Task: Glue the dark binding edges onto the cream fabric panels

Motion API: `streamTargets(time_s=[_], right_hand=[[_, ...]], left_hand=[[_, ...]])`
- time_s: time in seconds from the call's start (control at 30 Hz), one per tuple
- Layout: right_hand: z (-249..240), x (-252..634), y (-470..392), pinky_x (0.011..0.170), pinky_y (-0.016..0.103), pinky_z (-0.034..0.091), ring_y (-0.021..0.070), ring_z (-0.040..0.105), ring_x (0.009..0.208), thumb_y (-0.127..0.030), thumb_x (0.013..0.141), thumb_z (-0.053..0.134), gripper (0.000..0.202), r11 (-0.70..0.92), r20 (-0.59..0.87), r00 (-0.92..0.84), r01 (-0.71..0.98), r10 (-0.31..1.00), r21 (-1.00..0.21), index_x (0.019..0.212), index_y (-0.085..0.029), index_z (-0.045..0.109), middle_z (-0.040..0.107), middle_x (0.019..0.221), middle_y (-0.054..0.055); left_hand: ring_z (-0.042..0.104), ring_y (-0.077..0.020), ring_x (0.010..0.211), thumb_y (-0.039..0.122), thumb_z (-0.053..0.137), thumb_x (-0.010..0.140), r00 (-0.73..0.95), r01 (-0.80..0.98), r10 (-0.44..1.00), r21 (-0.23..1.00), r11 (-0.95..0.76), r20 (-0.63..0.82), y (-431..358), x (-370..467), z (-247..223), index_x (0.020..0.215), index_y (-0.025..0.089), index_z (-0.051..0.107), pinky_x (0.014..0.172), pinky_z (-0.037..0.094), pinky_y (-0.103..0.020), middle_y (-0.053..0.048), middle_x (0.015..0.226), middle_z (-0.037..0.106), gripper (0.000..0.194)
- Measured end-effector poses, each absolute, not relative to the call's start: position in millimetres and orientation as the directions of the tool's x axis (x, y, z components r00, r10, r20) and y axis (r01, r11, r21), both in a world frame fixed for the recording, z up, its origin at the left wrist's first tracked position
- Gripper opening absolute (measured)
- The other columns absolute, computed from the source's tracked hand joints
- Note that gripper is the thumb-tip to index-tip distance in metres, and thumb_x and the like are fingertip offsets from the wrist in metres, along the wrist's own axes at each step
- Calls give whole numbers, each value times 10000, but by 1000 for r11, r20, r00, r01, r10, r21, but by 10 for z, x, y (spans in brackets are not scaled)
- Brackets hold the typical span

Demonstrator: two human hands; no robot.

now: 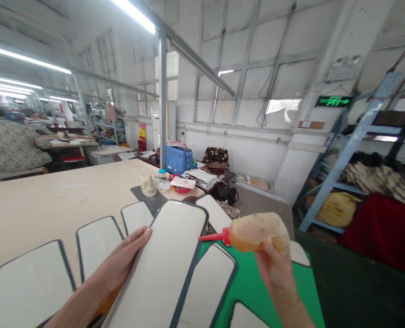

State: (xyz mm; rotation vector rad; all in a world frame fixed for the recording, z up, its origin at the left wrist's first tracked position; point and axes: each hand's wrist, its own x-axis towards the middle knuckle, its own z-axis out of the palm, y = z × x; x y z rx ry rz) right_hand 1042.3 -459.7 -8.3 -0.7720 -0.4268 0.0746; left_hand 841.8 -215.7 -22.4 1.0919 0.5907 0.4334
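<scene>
My left hand (130,255) grips the left edge of a long white panel (171,255) with a dark border and rounded corners, tilted up off the table. In my right hand (276,264) is a translucent squeeze bottle (257,231) of amber liquid, which looks like glue. It lies nearly level, its red nozzle (212,237) pointing left at the panel's right dark edge; whether the tip touches cannot be made out. Beneath and right of the held panel lies another white panel (209,282) on a green surface (250,278).
Several similar panels (31,287) lie along the beige table (79,196) at left. A blue basket (178,158), papers and a red bowl (181,189) stand at the back by a metal post (162,100). Shelving (339,150) stands right. A person (14,141) is at far left.
</scene>
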Motion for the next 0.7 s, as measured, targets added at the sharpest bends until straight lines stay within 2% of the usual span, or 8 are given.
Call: streamTargets(time_s=[0.1, 0.23, 0.5, 0.7], right_hand=[[-67, 10398, -4582, 699, 259, 525, 163, 663, 742, -293, 550, 851, 414, 723, 342, 909, 68, 240, -687, 937, -270, 707, 734, 811, 0], [-71, 10363, -4581, 705, 308, 538, 197, 677, 738, -323, 549, 850, 388, 708, 353, 898, 71, 261, -703, 909, -260, 719, 738, 810, 26], [-98, 10272, -4587, 678, 330, 553, 226, 686, 732, -375, 536, 853, 385, 680, 314, 894, 14, 319, -733, 882, -256, 733, 746, 781, 46], [-101, 10203, -4596, 755, 384, 546, 237, 685, 722, -393, 495, 861, 389, 659, 282, 905, 3, 318, -752, 843, -268, 740, 749, 777, 42]], left_hand=[[673, -179, 661, 358, 740, 725, 768, -38, 595, 911, 411, -236, -2154, 8421, -211, 899, 227, 568, 564, 545, -270, -11, 781, 703, 278], [666, -181, 630, 363, 730, 733, 774, -40, 590, 910, 412, -233, -2150, 8423, -190, 873, 215, 563, 542, 543, -275, -15, 747, 694, 264], [661, -190, 589, 335, 787, 664, 754, -45, 603, 895, 444, -261, -2153, 8439, -144, 884, 216, 586, 546, 558, -304, -13, 707, 693, 321], [636, -165, 552, 311, 765, 693, 767, -61, 592, 892, 449, -246, -2101, 8479, -135, 832, 204, 581, 539, 557, -291, 1, 658, 669, 255]])
